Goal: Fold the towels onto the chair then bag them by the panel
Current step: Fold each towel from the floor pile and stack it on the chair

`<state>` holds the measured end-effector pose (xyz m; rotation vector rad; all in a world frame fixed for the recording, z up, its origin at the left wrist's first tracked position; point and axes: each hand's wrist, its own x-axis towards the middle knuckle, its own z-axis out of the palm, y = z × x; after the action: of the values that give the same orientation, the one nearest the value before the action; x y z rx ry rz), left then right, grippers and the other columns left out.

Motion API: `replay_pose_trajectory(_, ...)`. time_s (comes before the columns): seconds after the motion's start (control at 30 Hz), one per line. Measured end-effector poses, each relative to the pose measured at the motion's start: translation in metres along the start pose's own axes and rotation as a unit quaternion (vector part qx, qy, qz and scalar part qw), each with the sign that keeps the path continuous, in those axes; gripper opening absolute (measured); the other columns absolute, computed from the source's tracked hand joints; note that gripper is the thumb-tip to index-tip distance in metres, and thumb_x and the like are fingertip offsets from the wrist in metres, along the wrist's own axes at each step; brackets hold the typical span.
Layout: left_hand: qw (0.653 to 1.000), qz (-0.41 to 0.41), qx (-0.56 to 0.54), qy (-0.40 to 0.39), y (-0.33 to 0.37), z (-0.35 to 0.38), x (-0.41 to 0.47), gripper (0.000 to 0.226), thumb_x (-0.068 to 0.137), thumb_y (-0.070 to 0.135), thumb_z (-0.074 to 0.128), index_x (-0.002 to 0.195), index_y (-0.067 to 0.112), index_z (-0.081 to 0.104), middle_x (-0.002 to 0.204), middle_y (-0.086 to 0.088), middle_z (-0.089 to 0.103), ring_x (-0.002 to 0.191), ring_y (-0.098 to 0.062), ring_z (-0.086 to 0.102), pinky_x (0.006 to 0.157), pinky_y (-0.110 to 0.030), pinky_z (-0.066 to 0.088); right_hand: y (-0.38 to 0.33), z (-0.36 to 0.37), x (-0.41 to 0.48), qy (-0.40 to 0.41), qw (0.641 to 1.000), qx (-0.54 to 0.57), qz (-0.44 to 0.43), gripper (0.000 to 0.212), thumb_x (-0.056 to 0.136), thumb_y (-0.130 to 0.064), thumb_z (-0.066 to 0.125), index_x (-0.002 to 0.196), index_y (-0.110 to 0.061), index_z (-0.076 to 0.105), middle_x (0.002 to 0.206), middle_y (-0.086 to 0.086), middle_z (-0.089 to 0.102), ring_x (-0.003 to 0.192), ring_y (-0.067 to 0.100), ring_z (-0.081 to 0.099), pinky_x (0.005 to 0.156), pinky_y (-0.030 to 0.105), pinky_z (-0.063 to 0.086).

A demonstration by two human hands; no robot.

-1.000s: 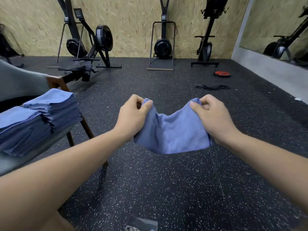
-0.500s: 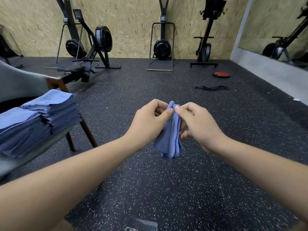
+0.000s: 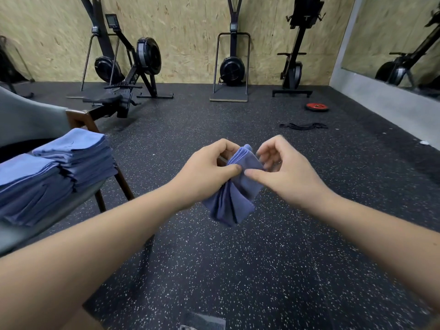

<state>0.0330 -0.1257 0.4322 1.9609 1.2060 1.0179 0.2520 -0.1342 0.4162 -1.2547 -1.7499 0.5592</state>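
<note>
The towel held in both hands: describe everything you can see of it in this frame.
The towel is a small blue cloth, soft and slightly fuzzy, folded into several layers whose edges show at the top and fan apart at the bottom. It hangs in mid-air over the dark speckled floor, tilted, its lower corner pointing down. The left hand pinches its upper left part; the right hand grips the upper right, thumb on its front face. Nothing else touches it.

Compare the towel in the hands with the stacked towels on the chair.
The held towel hangs in the air, pinched by the left hand; the stacked towels lie flat on the chair. The held towel's layers fan apart loosely; the stacked towels sit in neat piles. Both are blue.
</note>
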Motion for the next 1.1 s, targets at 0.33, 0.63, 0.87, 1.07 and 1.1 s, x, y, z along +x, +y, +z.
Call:
replay_pose_trajectory(0.33, 0.996, 0.028, -0.038, -0.077, -0.004, -0.009, -0.007, 0.041, 0.093, 0.012, 0.081, 0.128, 0.030, 0.068, 0.113, 0.000, 0.075, 0.099, -0.013, 0.070, 0.099, -0.042, 0.059, 0.028, -0.019, 0.015, -0.183, 0.980, 0.068, 0.020, 0.035, 0.090, -0.035, 0.086, 0.093, -0.006, 0.067, 0.085, 0.003, 0.068, 0.080, 0.015, 0.058, 0.075, 0.039, 0.043)
replay_pose_trajectory(0.63, 0.986, -0.075, -0.026, -0.144, -0.032, -0.026, 0.006, 0.028, 0.088, 0.016, 0.086, 0.112, 0.015, 0.072, 0.089, 0.005, 0.072, 0.078, -0.014, 0.059, 0.072, -0.034, 0.046, 0.016, -0.039, 0.023, -0.037, 0.999, 0.023, -0.017, 0.037, 0.096, -0.047, 0.076, 0.093, -0.011, 0.067, 0.088, 0.013, 0.069, 0.076, 0.013, 0.055, 0.070, 0.037, 0.041)
replay_pose_trajectory(0.87, 0.998, -0.038, 0.053, 0.004, -0.049, -0.030, 0.012, 0.011, 0.095, 0.022, 0.078, 0.095, 0.024, 0.068, 0.081, 0.005, 0.074, 0.071, -0.009, 0.064, 0.070, -0.031, 0.052, 0.024, -0.045, 0.026, 0.008, 0.999, 0.007, 0.044, 0.037, 0.095, -0.039, 0.079, 0.085, -0.006, 0.065, 0.072, -0.001, 0.054, 0.066, 0.012, 0.043, 0.065, 0.035, 0.032)
replay_pose_trajectory(1.07, 0.981, 0.140, 0.130, -0.021, -0.007, 0.017, -0.014, 0.027, 0.085, 0.032, 0.086, 0.093, 0.024, 0.062, 0.086, 0.008, 0.066, 0.079, -0.013, 0.063, 0.072, -0.025, 0.050, 0.026, -0.028, 0.024, 0.010, 0.995, 0.032, 0.089, 0.030, 0.094, -0.035, 0.081, 0.077, -0.016, 0.065, 0.062, -0.014, 0.053, 0.059, 0.006, 0.043, 0.058, 0.029, 0.034)
replay_pose_trajectory(1.1, 0.976, 0.163, 0.144, -0.032, -0.006, 0.026, -0.016, 0.031, 0.082, 0.035, 0.088, 0.093, 0.026, 0.060, 0.088, 0.009, 0.063, 0.082, -0.013, 0.061, 0.073, -0.028, 0.050, 0.024, -0.025, 0.024, 0.011, 0.995, 0.039, 0.092, 0.031, 0.094, -0.034, 0.081, 0.075, -0.019, 0.063, 0.059, -0.017, 0.053, 0.056, 0.004, 0.043, 0.054, 0.024, 0.034)
